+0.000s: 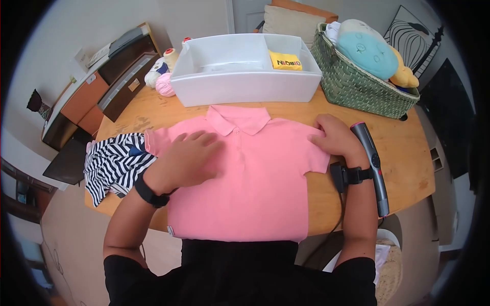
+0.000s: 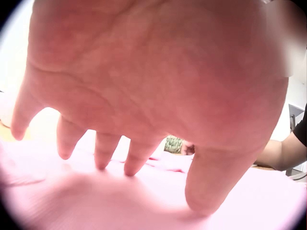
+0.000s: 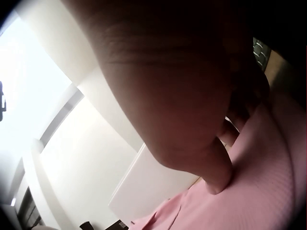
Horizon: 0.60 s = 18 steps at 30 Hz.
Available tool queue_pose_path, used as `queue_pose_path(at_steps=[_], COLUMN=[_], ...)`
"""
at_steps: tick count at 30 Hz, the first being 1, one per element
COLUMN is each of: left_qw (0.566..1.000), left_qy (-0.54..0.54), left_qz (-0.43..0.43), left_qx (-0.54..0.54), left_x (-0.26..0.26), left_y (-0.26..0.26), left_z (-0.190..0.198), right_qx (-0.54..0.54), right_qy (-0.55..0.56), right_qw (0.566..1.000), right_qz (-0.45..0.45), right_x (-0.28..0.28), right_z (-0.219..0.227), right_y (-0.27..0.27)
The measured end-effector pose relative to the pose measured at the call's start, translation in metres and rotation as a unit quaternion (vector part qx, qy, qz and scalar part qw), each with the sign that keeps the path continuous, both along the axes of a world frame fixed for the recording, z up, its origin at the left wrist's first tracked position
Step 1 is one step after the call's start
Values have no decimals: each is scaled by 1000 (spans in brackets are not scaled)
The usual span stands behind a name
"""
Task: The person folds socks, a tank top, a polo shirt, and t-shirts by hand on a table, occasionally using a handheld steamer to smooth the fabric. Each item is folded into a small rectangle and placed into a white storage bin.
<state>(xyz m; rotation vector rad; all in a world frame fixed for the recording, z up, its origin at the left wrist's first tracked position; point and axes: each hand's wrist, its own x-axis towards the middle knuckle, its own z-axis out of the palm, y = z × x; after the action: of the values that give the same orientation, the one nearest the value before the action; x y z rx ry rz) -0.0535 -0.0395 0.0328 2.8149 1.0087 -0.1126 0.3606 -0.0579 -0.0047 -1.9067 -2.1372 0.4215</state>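
Observation:
A pink short-sleeved polo shirt (image 1: 265, 188) lies front up on the table, its collar toward the far side. My left hand (image 1: 191, 158) is over the left chest of the shirt; in the left wrist view its fingers (image 2: 103, 151) are spread, with the tips down at the pink cloth. At the right sleeve is my right hand (image 1: 337, 135), its thumb on the cloth near the shoulder. The right wrist view shows that thumb (image 3: 220, 175) touching the shirt, with the other fingers partly hidden in shadow along the sleeve edge.
Beyond the collar stands a white divided bin (image 1: 245, 89) with a yellow packet (image 1: 286, 61). A green woven basket (image 1: 357, 94) holds plush toys. Striped clothing (image 1: 115, 163) lies left, yarn (image 1: 165, 84) behind it. A grey handheld appliance (image 1: 371, 163) lies beside the right forearm.

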Motion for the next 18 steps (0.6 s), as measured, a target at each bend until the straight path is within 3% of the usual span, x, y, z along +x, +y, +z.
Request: queue_pose_path(at_steps=[1,3,5,6,8,9,11,13,14,15,16,17,18], left_qw=[1000,982,953,953,866,866,781,757,731,729,702,674,674], left_qy=[2,-154,-182,-181,-232,-231,-297,-316,-338,-338,-348,-358,-358], left_qz=[-1,-39,-22,-22,39,38,111,100,91,91,88,86,86], left_qx=[0,-102,-243,-242,-442,-443,-538,-564,-586,-588,-615,-640,-641], left_x=[14,49,88,104,128,134,142,141,139,135,131,129,129], left_y=[4,14,21,27,38,42,48,55,57,59,59,59,61], left_z=[-3,-14,-13,-14,-20,-23,-31,-43,-47,-50,-49,-49,-54], right_qx=[0,71,87,103,86,69,38,5,-36,-75,-77,-66,-53], right_qy=[2,-9,-4,0,21,42,43,44,208,367,366,432,496], right_qw=[1000,996,994,991,993,995,998,999,977,927,927,897,861], right_qz=[-1,48,69,90,72,53,26,-2,13,29,28,66,104], right_x=[3,6,7,7,6,5,0,-2,-2,-4,-11,-24,-34], right_z=[-4,-12,-13,-13,-7,-2,14,15,12,10,10,11,11], right_y=[0,0,-1,-2,-6,-8,-14,-15,-14,-13,-12,-12,-11])
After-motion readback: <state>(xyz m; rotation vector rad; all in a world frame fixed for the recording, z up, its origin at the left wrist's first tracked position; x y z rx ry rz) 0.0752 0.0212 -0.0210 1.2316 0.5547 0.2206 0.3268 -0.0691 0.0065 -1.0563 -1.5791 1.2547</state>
